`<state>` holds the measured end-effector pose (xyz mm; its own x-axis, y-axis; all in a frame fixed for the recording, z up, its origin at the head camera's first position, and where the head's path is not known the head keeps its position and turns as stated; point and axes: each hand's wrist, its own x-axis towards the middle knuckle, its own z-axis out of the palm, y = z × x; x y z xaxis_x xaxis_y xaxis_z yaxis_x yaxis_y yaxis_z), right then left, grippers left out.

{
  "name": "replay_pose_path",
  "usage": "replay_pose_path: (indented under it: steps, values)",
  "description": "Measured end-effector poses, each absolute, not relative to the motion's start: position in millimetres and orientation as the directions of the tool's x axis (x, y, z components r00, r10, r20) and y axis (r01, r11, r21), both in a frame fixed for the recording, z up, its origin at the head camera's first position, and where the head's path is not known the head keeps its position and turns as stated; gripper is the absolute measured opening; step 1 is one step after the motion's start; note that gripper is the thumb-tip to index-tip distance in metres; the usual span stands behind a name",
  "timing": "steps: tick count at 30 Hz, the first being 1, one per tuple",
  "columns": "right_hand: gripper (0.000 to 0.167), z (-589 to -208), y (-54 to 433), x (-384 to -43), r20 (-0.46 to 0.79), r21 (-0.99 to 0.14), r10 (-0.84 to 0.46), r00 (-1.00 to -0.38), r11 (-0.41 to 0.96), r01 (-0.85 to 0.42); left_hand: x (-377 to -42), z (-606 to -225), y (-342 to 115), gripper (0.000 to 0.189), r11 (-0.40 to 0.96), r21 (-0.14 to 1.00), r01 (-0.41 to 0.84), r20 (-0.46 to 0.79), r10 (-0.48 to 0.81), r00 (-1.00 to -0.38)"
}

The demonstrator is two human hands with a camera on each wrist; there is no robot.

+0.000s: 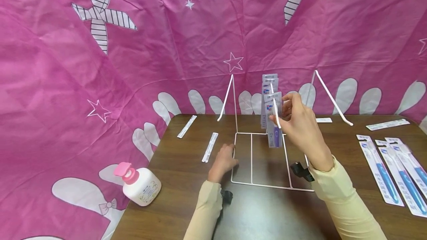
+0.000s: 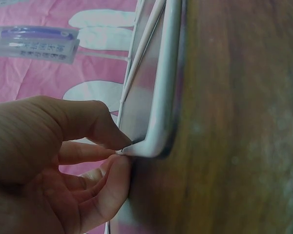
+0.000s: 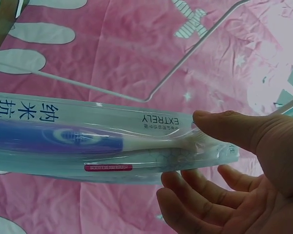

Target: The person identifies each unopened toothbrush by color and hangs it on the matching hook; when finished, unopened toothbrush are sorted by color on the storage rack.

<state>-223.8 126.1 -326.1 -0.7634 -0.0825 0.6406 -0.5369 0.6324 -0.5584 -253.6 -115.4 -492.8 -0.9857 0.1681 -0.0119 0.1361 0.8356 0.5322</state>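
A white wire display rack (image 1: 251,158) stands on the table with hooks rising at its back. My left hand (image 1: 224,161) pinches the rack's base wire at the left side; the left wrist view shows thumb and fingertips meeting on that white wire (image 2: 162,97). In my right hand (image 1: 298,121) is a packaged purple toothbrush (image 1: 275,136), gripped near its upper end, the thumb along one edge and fingers at the other. This pack (image 3: 151,141) hangs at the middle hook (image 1: 276,112), in front of other packaged toothbrushes (image 1: 263,116) hanging behind it.
Several packaged blue toothbrushes (image 1: 383,173) lie at the table's right. A pump bottle (image 1: 143,188) with pink top stands at the left. Narrow white strips (image 1: 210,147) lie on the table. Side hooks (image 1: 333,97) jut forward from the rack. A pink cloth (image 1: 186,47) hangs behind.
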Motion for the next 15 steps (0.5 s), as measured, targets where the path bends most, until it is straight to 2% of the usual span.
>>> replay_pose_path:
  steps: [6,15]
  values:
    - [0.050,-327,125,-236,0.624,-0.584,-0.070,-0.778,0.620,-0.524,-253,-493,-116,0.060,0.836,0.534,0.128,-0.017,0.163,-0.987]
    - [0.052,-326,125,-255,0.660,-0.563,-0.043,-0.750,0.634,-0.531,-251,-492,-116,0.058,0.836,0.532,0.133,-0.011,0.164,-0.986]
